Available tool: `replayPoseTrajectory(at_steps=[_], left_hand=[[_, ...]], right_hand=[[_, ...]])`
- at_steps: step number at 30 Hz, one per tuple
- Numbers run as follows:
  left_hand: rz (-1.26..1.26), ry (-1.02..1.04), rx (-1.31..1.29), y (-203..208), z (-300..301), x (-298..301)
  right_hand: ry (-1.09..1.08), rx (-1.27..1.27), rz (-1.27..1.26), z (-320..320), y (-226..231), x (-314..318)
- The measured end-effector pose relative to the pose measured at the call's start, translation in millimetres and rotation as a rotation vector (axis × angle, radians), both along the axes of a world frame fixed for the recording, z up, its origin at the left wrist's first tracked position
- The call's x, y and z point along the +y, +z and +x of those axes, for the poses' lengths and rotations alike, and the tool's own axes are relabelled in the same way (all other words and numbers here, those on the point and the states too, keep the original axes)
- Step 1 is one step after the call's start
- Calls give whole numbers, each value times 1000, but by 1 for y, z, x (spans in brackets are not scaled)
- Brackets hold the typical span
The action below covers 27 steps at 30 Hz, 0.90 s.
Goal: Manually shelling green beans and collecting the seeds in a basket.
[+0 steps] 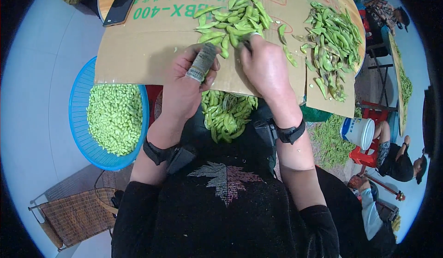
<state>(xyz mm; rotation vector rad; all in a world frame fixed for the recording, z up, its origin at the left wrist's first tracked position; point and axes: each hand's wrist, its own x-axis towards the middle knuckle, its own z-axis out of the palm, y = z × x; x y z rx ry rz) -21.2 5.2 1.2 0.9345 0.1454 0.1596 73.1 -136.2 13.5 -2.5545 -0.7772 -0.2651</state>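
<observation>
My left hand (187, 80) is over the near edge of a cardboard sheet (152, 50), its fingers curled in. A grey knitted finger sleeve (203, 61) covers one of its fingers; what the hand holds, if anything, is hidden. My right hand (265, 64) reaches the near side of a heap of green soybean pods (237, 20). Its fingers are bent and closed at the pods, and their tips are hidden behind the hand. More soybean pods (226, 119) lie in my lap, below the cardboard edge.
A blue basket (76, 119) of shelled green beans (115, 119) stands at the left. On the cardboard are a dark phone (123, 1) and, at right, a heap of flattened pods (334, 41). Farther right are a white bucket (360, 132), pods on the floor (330, 140) and other people.
</observation>
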Motion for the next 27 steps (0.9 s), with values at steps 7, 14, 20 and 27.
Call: replayPoseTrajectory(at_steps=[7, 14, 20, 27], left_hand=[[-97, -208, -19, 7, 7, -16], [-160, -161, -58, -13, 12, -27], [1, 43, -38, -9, 12, -32], [-11, 6, -91, 1, 6, -36]], right_hand=[[16, 1157, 920, -16, 20, -35], [236, 1211, 981, -40, 24, -43], [303, 1166, 852, -40, 18, -46], [244, 1222, 950, -44, 13, -43]])
